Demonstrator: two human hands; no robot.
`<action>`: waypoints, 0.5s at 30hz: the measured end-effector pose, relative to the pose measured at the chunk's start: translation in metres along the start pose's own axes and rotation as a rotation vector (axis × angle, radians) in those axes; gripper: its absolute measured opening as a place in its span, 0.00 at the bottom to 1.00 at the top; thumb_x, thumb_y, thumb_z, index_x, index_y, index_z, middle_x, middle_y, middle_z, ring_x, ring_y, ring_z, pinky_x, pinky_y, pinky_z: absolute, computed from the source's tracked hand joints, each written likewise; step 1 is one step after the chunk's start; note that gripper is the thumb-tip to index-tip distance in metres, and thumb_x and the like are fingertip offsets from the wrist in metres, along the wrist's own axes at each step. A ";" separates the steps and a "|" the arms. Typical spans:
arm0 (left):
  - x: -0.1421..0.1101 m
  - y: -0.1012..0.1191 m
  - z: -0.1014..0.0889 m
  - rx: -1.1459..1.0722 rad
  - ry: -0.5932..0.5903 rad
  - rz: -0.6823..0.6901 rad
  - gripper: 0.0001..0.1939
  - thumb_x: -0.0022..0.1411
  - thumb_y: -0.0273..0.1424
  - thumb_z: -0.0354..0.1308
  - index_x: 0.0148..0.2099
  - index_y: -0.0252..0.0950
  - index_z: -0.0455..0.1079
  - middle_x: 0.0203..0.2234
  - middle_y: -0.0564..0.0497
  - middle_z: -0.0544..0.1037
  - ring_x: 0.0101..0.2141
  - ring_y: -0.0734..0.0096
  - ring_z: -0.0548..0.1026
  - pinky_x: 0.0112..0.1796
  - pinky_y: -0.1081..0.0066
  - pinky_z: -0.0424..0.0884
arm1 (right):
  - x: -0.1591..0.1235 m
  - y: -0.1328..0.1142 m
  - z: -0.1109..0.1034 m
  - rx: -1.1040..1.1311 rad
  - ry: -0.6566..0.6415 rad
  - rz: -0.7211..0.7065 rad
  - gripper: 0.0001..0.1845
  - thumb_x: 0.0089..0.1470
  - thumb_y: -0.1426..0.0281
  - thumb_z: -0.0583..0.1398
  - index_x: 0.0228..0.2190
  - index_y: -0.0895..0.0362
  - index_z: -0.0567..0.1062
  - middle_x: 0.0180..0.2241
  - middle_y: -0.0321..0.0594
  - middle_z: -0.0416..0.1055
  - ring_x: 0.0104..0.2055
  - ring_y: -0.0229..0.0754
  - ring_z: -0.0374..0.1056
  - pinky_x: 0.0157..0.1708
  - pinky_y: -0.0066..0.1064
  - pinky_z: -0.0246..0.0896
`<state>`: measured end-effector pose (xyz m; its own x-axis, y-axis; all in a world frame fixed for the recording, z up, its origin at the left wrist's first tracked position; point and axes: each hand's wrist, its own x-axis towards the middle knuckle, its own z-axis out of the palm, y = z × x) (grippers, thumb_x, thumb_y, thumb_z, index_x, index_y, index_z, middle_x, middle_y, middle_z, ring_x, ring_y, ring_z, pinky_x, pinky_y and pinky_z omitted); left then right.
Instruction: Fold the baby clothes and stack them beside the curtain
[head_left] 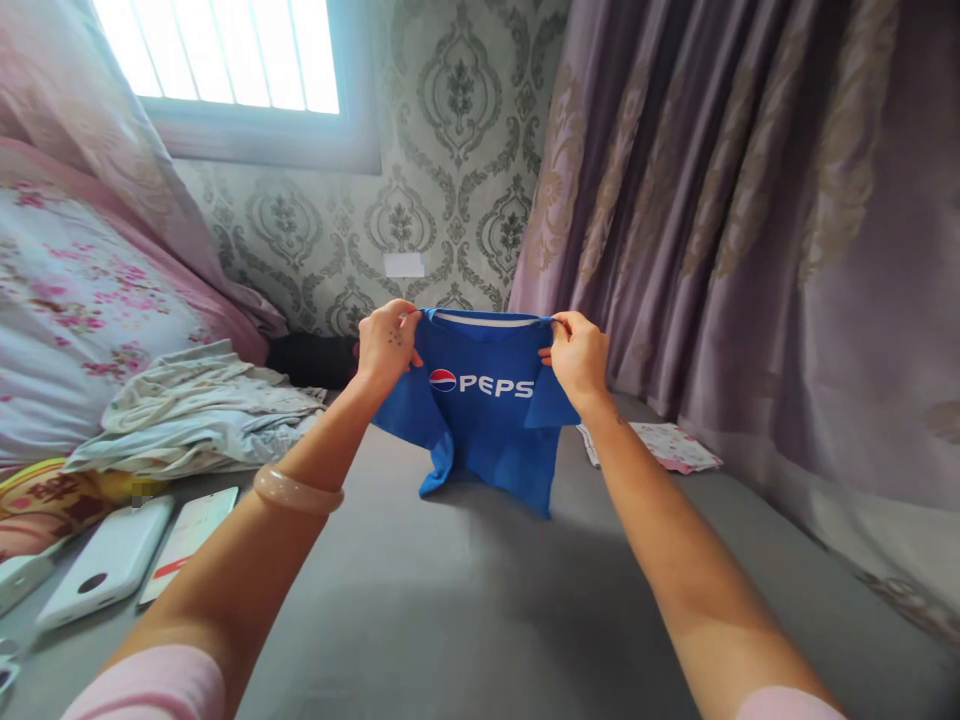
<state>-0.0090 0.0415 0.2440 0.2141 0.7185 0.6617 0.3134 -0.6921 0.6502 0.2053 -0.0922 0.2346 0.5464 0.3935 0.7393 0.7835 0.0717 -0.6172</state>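
Note:
A small blue T-shirt hangs between my two hands, its front with white "PEPS" lettering and a round red, white and blue logo facing me. My left hand pinches one shoulder beside the neckline, and my right hand pinches the other. The neckline is stretched nearly level between them. One sleeve drapes below each hand. The lower hem hangs unevenly, close above the grey bed surface; whether it touches I cannot tell. My left wrist wears a pale bangle.
Crumpled pale clothes lie at the left by a floral pink-and-white cloth. Nearer are a white power bank and a phone-like flat item. A folded floral cloth lies right, beside the purple curtain.

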 end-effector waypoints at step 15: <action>-0.030 0.009 0.007 0.057 0.522 0.362 0.10 0.70 0.32 0.45 0.45 0.38 0.66 0.46 0.42 0.68 0.51 0.61 0.68 0.53 0.60 0.64 | -0.026 -0.009 0.002 -0.153 0.398 -0.451 0.19 0.67 0.67 0.44 0.43 0.55 0.72 0.45 0.48 0.70 0.51 0.45 0.66 0.54 0.45 0.60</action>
<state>-0.0065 0.0141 0.2270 -0.1589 0.3022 0.9399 0.3577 -0.8697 0.3401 0.1836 -0.1014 0.2199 0.1969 -0.0188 0.9802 0.9804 0.0080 -0.1968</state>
